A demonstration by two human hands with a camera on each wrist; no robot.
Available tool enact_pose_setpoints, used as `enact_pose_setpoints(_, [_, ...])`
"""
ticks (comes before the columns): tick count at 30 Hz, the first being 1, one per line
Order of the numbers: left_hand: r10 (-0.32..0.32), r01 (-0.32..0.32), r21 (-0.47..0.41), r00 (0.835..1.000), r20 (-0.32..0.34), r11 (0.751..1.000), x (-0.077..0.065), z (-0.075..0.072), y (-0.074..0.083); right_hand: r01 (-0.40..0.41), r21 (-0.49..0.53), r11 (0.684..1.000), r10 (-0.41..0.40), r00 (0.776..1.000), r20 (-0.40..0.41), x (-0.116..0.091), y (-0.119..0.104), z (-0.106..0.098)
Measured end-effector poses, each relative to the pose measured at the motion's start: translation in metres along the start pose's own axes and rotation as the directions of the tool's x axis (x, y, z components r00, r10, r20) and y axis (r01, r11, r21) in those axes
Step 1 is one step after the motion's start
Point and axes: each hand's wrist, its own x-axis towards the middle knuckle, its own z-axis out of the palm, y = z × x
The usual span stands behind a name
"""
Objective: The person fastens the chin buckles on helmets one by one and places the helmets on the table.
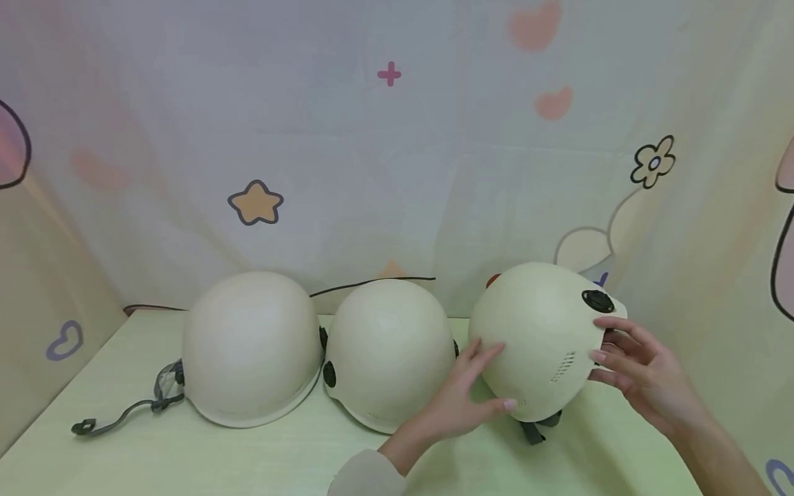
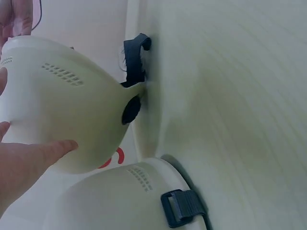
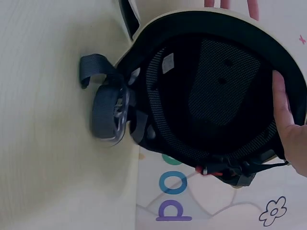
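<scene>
At the right end of a row, a cream helmet (image 1: 536,337) is held tilted between both hands. My left hand (image 1: 462,393) has its thumb and fingers spread against the outer shell on its left side. With my right hand (image 1: 657,379) I grip the helmet's right edge; in the right wrist view a finger (image 3: 280,98) reaches inside against the dark padded lining (image 3: 223,81). A dark chin strap (image 1: 532,431) hangs below the shell. In the left wrist view, the helmet's outer shell (image 2: 72,105) shows small vent holes and a black oval fitting (image 2: 131,110).
Two more cream helmets stand dome up on the pale table (image 1: 260,468): a middle helmet (image 1: 391,344) beside my left hand and a left helmet (image 1: 251,344). A strap with buckle (image 1: 127,417) trails from the left one. A patterned curtain (image 1: 372,172) hangs behind the table.
</scene>
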Motion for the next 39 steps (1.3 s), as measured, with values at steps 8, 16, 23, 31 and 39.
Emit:
enact_pose_setpoints(8, [0.014, -0.014, 0.011, 0.999, -0.038, 1.000, 0.002, 0.000, 0.010, -0.045, -0.185, 0.982, 0.054, 0.998, 0.045, 0.005, -0.003, 0.015])
enact_pose_setpoints(16, [-0.031, 0.028, -0.051, 0.998, -0.054, 0.998, 0.000, -0.002, 0.008, -0.053, -0.305, 0.951, 0.076, 0.995, 0.062, 0.007, -0.002, 0.024])
enact_pose_setpoints(23, [-0.052, 0.045, -0.096, 0.996, -0.073, 0.994, 0.000, -0.005, 0.004, -0.013, -0.499, 0.867, 0.070, 0.993, 0.096, 0.009, 0.001, 0.037])
enact_pose_setpoints(31, [-0.037, 0.029, -0.088, 0.995, -0.090, 0.996, -0.001, -0.005, 0.001, -0.025, -0.528, 0.849, 0.085, 0.992, 0.089, 0.007, 0.005, 0.045])
enact_pose_setpoints(39, [-0.070, 0.065, -0.046, 0.991, -0.116, 0.997, -0.002, -0.005, 0.005, -0.088, -0.633, 0.769, 0.155, 0.987, 0.051, -0.001, 0.004, 0.050])
